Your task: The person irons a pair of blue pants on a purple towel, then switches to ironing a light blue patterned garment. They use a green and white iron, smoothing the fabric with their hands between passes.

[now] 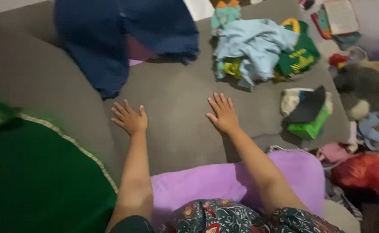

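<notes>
Both hands lie flat and empty, fingers spread, on the grey cushion (176, 112): left hand (130, 118), right hand (223, 114). Beyond them lie a navy garment (99, 39) and a clothes pile (258, 47).

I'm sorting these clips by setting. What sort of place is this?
Most likely a room in a home, perhaps a living room or bedroom. Both hands, left hand and right hand, lie flat on a grey cushioned surface, with a pile of clothes on it and stuffed toys beside it.
</notes>
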